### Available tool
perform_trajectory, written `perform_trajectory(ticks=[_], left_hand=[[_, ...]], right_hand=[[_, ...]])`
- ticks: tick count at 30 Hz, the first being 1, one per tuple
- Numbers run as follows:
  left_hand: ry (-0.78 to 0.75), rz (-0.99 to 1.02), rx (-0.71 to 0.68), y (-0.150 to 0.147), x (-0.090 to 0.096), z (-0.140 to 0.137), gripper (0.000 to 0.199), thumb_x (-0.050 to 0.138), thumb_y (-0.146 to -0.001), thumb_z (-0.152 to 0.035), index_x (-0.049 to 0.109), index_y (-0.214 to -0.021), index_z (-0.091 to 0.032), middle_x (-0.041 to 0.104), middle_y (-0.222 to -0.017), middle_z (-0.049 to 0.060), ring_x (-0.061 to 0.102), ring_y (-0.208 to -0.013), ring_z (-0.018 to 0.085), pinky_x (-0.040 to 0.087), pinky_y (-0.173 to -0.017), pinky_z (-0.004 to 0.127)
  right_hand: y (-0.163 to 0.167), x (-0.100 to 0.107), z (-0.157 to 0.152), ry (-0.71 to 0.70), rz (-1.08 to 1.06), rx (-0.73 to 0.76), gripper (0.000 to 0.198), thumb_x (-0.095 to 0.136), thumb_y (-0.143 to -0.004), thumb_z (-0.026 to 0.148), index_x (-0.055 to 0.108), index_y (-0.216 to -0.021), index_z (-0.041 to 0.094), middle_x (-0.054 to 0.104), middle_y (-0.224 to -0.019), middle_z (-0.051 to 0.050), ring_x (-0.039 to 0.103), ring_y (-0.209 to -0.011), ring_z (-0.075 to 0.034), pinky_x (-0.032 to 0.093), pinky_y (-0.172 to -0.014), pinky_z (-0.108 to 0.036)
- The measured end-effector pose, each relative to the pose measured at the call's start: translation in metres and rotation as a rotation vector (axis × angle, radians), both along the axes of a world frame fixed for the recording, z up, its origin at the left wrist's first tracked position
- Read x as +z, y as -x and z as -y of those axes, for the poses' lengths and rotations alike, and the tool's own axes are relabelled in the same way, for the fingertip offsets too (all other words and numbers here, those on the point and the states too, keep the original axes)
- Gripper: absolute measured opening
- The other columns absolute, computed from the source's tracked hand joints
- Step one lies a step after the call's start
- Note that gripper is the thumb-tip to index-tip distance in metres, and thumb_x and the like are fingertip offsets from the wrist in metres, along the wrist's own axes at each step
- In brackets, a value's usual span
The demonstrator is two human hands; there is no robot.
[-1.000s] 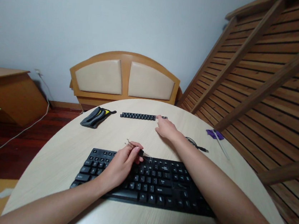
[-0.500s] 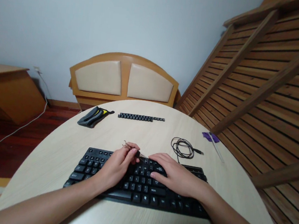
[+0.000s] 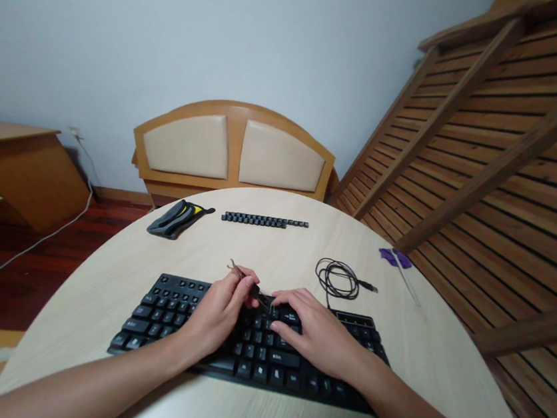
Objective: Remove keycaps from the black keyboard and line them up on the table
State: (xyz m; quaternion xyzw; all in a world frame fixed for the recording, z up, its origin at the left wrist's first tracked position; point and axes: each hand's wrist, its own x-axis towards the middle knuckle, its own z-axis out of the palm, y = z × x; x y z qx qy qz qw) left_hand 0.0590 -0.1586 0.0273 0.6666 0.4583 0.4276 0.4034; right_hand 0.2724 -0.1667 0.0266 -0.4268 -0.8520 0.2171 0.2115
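Across the near part of the table lies a black keyboard (image 3: 235,365), with bare key spots showing along its top rows at the left. My left hand (image 3: 222,303) is closed around a keycap puller (image 3: 255,291) with a dark grip. Bent metal prongs stick out above the fist, and thin wire ends reach down to a key in the upper rows. Just right of those wires rests my right hand (image 3: 318,327), its fingers and thumb apart on the keys, holding nothing. Both hands hide part of the keyboard's middle.
Loose keycaps (image 3: 257,220) stand in rows at the table's far side. Left of them is a grey and yellow pouch (image 3: 177,219). A coiled USB cable (image 3: 338,279) lies behind the keyboard. A white stick-like tool (image 3: 406,277) touches a purple cloth (image 3: 394,257) at right.
The keyboard has slid slightly left and turned a little. My right hand has shifted left with it. The puller's wire ends now sit lower, close by my right index finger.
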Motion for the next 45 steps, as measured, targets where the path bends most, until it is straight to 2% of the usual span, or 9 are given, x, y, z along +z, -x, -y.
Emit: perform_trajectory(ticks=[3,7,14,18,27,45], left_hand=[[0.009,-0.027,0.004,0.0008,-0.0030,-0.0017,0.028,0.038,-0.098,-0.037,0.057,-0.100,-0.018,0.063,-0.073,0.000,0.064,-0.071,0.019,0.048,-0.074,0.031],[0.007,-0.061,0.004,0.0017,-0.0054,-0.0032,0.028,0.037,-0.099,-0.037,0.057,-0.100,-0.018,0.064,-0.078,0.001,0.065,-0.072,0.019,0.048,-0.075,0.031],[-0.011,-0.107,0.021,0.0021,-0.0030,-0.0021,0.029,0.034,-0.099,-0.036,0.057,-0.099,-0.018,0.063,-0.070,0.000,0.063,-0.071,0.020,0.047,-0.074,0.032],[-0.010,-0.128,0.025,0.0019,-0.0032,-0.0021,0.030,0.033,-0.099,-0.036,0.056,-0.101,-0.018,0.062,-0.072,0.001,0.064,-0.071,0.020,0.047,-0.074,0.033],[-0.020,-0.157,-0.004,0.0030,-0.0042,-0.0009,0.026,0.036,-0.099,-0.036,0.055,-0.097,-0.019,0.065,-0.077,0.002,0.065,-0.074,0.020,0.045,-0.074,0.032],[-0.007,-0.154,-0.102,0.0042,-0.0013,0.0024,0.027,0.035,-0.099,-0.037,0.055,-0.099,-0.019,0.063,-0.084,0.002,0.063,-0.076,0.019,0.044,-0.078,0.032]], right_hand=[[0.0013,-0.0001,0.0003,-0.025,-0.008,-0.012,0.018,0.057,-0.093,0.029,0.058,-0.110,0.024,0.065,-0.118,-0.006,0.055,-0.113,-0.021,0.044,-0.098,-0.038],[0.0026,0.0004,0.0011,-0.058,-0.025,-0.013,0.016,0.056,-0.092,0.026,0.062,-0.108,0.023,0.066,-0.118,-0.006,0.055,-0.114,-0.021,0.045,-0.099,-0.039],[0.0054,-0.0032,0.0020,-0.093,-0.067,-0.056,0.014,0.061,-0.089,0.024,0.066,-0.102,0.023,0.069,-0.113,-0.007,0.058,-0.110,-0.022,0.047,-0.097,-0.040],[0.0057,-0.0030,0.0016,-0.099,-0.065,-0.062,0.011,0.062,-0.088,0.024,0.067,-0.098,0.022,0.070,-0.112,-0.006,0.059,-0.108,-0.022,0.048,-0.096,-0.040],[0.0059,-0.0032,0.0013,-0.100,-0.058,-0.063,0.014,0.062,-0.088,0.024,0.068,-0.101,0.023,0.070,-0.112,-0.006,0.060,-0.108,-0.022,0.048,-0.096,-0.040],[0.0043,-0.0056,0.0013,-0.123,-0.041,-0.057,0.016,0.062,-0.089,0.024,0.069,-0.103,0.021,0.070,-0.112,-0.005,0.059,-0.109,-0.021,0.047,-0.097,-0.037]])
